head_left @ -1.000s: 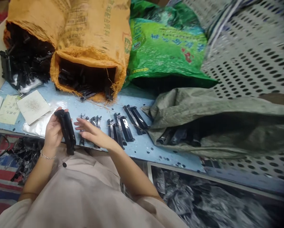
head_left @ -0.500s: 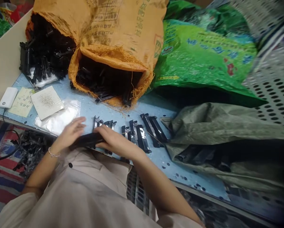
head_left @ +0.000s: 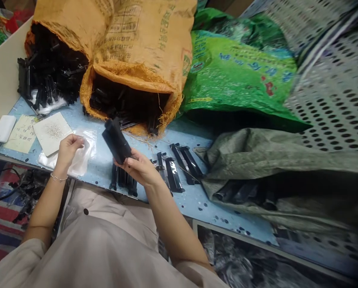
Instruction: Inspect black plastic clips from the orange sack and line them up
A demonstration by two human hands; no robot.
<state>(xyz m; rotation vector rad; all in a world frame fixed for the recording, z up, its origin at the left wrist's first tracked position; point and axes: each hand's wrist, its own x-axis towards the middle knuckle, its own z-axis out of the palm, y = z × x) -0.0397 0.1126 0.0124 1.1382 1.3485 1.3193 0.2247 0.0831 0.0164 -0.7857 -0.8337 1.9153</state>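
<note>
My left hand (head_left: 68,149) is closed in a pinch on the edge of a clear plastic bag (head_left: 80,160), which rises slightly from the bench. Held tilted in my right hand (head_left: 138,168) is a long black plastic part (head_left: 116,141), its far end pointing up toward the orange sacks. Below that hand, several black plastic parts (head_left: 123,182) lie side by side at the bench edge. More of the same kind, with shiny faces (head_left: 173,174), lie to the right of my right hand.
Two orange woven sacks (head_left: 143,44) full of black parts stand at the back. A green sack (head_left: 239,76) and a grey-green sack (head_left: 257,156) are on the right. Left of me are a white square plate (head_left: 51,134) with tiny grains, a yellow note (head_left: 21,134) and a white device (head_left: 3,129).
My right hand has raised and tilted the black part away from my lap. My left hand has moved left and pinched the plastic bag. The view has shifted slightly.
</note>
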